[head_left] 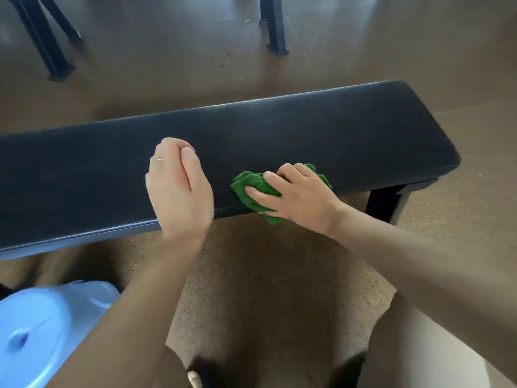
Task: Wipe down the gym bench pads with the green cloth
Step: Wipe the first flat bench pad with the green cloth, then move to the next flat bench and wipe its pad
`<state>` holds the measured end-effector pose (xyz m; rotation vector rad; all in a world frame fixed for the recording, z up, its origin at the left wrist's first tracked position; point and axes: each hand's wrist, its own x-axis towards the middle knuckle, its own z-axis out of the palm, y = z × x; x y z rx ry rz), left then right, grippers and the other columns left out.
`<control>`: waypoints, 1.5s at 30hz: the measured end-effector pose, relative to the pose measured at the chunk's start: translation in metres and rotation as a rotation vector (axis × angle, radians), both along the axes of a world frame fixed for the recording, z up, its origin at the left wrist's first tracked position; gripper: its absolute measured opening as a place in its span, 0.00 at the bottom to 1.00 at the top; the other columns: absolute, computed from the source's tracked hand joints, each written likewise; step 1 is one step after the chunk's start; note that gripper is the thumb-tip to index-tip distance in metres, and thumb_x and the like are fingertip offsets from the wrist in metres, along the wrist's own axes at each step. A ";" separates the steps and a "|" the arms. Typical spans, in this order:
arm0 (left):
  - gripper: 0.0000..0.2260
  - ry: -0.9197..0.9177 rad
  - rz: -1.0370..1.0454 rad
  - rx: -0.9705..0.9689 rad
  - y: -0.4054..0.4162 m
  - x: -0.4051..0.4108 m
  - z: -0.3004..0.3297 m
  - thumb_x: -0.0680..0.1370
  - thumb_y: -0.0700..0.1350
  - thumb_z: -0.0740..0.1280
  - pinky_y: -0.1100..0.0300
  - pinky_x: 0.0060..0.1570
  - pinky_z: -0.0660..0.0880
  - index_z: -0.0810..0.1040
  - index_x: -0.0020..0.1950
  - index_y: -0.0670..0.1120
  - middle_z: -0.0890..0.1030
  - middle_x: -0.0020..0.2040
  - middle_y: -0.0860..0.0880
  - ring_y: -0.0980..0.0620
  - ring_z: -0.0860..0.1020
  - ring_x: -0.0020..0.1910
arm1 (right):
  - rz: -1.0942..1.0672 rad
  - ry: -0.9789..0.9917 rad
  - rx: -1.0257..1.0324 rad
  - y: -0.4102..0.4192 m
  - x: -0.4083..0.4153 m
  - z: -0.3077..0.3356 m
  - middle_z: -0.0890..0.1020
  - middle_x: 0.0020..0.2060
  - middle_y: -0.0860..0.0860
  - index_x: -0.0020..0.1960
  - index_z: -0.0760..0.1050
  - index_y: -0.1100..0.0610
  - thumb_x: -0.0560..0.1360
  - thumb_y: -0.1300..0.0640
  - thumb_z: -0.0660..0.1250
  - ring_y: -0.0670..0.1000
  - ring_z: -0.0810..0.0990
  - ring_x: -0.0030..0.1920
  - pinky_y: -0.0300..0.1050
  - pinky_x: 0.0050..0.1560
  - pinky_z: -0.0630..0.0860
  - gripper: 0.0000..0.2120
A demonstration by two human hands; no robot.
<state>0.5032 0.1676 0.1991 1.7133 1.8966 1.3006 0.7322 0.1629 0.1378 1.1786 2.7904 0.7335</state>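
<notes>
R hand presses bunched green cloth on black padded bench table to wipe; L hand loosely curled, empty, prob. bracing.

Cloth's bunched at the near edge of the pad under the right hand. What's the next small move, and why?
Probably sweep the right hand with the cloth away from you, across the pad toward its far edge. The cloth sits at the near edge, partly hanging off, and bare pad lies beyond it. The left hand, loosely curled and holding nothing, is off to the side, clear of that stroke.
</notes>
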 end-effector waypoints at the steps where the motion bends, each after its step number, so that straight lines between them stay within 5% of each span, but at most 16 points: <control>1: 0.12 0.043 -0.037 -0.032 -0.003 0.009 0.012 0.84 0.48 0.52 0.39 0.53 0.75 0.73 0.52 0.46 0.78 0.47 0.49 0.47 0.76 0.47 | -0.058 0.053 -0.044 -0.004 0.010 0.007 0.77 0.60 0.56 0.76 0.67 0.50 0.85 0.47 0.59 0.59 0.76 0.51 0.54 0.49 0.76 0.21; 4: 0.06 0.152 -0.173 -0.180 -0.005 0.040 0.060 0.84 0.48 0.58 0.41 0.53 0.77 0.72 0.54 0.49 0.78 0.46 0.51 0.48 0.78 0.45 | -0.443 0.652 -0.395 -0.018 0.025 0.057 0.80 0.52 0.52 0.66 0.77 0.50 0.84 0.46 0.57 0.56 0.80 0.47 0.50 0.41 0.76 0.16; 7: 0.11 0.056 -0.341 -0.604 0.001 0.081 0.124 0.83 0.50 0.63 0.52 0.54 0.77 0.71 0.64 0.52 0.79 0.52 0.54 0.53 0.78 0.52 | -0.972 1.723 -1.007 -0.024 0.041 0.146 0.85 0.54 0.53 0.63 0.79 0.51 0.83 0.47 0.64 0.56 0.85 0.52 0.51 0.48 0.82 0.12; 9: 0.17 -0.049 -0.422 -0.899 0.007 0.111 0.168 0.81 0.57 0.65 0.55 0.54 0.76 0.70 0.67 0.53 0.81 0.55 0.54 0.54 0.80 0.54 | -1.017 2.278 -1.365 -0.029 0.055 0.205 0.85 0.56 0.56 0.66 0.79 0.54 0.83 0.44 0.63 0.57 0.86 0.51 0.56 0.49 0.83 0.18; 11: 0.19 -0.194 -0.469 -1.034 0.010 0.141 0.214 0.80 0.60 0.67 0.51 0.60 0.79 0.72 0.66 0.51 0.84 0.57 0.49 0.52 0.84 0.55 | -0.909 2.504 -1.531 -0.038 0.072 0.261 0.84 0.58 0.56 0.69 0.78 0.58 0.84 0.41 0.59 0.55 0.84 0.52 0.54 0.53 0.81 0.25; 14: 0.14 -0.467 -0.503 -1.133 0.006 0.188 0.288 0.83 0.55 0.67 0.49 0.58 0.82 0.76 0.65 0.51 0.86 0.56 0.47 0.49 0.87 0.52 | -0.832 2.673 -1.521 -0.053 0.100 0.337 0.81 0.61 0.58 0.74 0.73 0.60 0.84 0.38 0.55 0.57 0.81 0.60 0.55 0.63 0.77 0.31; 17: 0.17 -0.497 -0.509 -1.221 -0.002 0.231 0.353 0.81 0.53 0.70 0.51 0.49 0.84 0.74 0.67 0.49 0.85 0.57 0.46 0.48 0.87 0.52 | -0.846 2.792 -1.410 -0.067 0.131 0.399 0.81 0.60 0.59 0.71 0.75 0.61 0.83 0.36 0.56 0.59 0.80 0.60 0.57 0.66 0.75 0.32; 23: 0.18 -0.303 -0.481 -1.293 -0.017 0.302 0.444 0.78 0.53 0.74 0.49 0.54 0.84 0.73 0.64 0.51 0.83 0.58 0.46 0.47 0.85 0.53 | -0.853 2.887 -1.412 -0.094 0.189 0.485 0.80 0.65 0.64 0.70 0.77 0.64 0.82 0.35 0.57 0.63 0.79 0.65 0.63 0.74 0.69 0.35; 27: 0.39 -0.252 -0.488 -1.219 -0.007 0.338 0.491 0.60 0.60 0.83 0.47 0.57 0.83 0.73 0.68 0.53 0.83 0.58 0.47 0.46 0.85 0.54 | -0.827 2.818 -1.518 -0.097 0.234 0.535 0.81 0.64 0.61 0.72 0.76 0.62 0.81 0.35 0.59 0.60 0.80 0.62 0.59 0.73 0.72 0.34; 30: 0.38 -0.309 -0.461 -1.172 0.009 0.356 0.507 0.62 0.54 0.84 0.46 0.58 0.83 0.73 0.69 0.52 0.82 0.58 0.46 0.45 0.85 0.54 | -0.768 2.806 -1.605 -0.084 0.258 0.561 0.78 0.69 0.61 0.73 0.76 0.60 0.80 0.33 0.60 0.60 0.78 0.66 0.58 0.75 0.70 0.35; 35: 0.31 -0.369 -0.346 -1.091 0.052 0.377 0.509 0.68 0.44 0.83 0.46 0.58 0.83 0.73 0.67 0.49 0.82 0.58 0.45 0.45 0.85 0.53 | -0.778 2.679 -1.618 -0.050 0.290 0.582 0.82 0.63 0.61 0.72 0.76 0.62 0.80 0.32 0.59 0.60 0.82 0.62 0.56 0.70 0.76 0.37; 39: 0.28 -0.473 -0.363 -1.146 0.097 0.404 0.505 0.70 0.40 0.80 0.47 0.55 0.84 0.74 0.68 0.44 0.84 0.57 0.42 0.45 0.87 0.51 | -0.969 2.463 -1.468 -0.010 0.320 0.581 0.85 0.58 0.60 0.63 0.82 0.62 0.82 0.50 0.67 0.59 0.85 0.57 0.57 0.65 0.79 0.17; 45: 0.15 -0.497 -0.479 -1.305 0.161 0.446 0.519 0.76 0.38 0.75 0.47 0.58 0.83 0.81 0.62 0.40 0.87 0.53 0.41 0.44 0.87 0.51 | -1.208 2.491 -1.193 0.046 0.370 0.575 0.85 0.56 0.66 0.65 0.78 0.69 0.81 0.65 0.67 0.63 0.87 0.54 0.53 0.43 0.85 0.14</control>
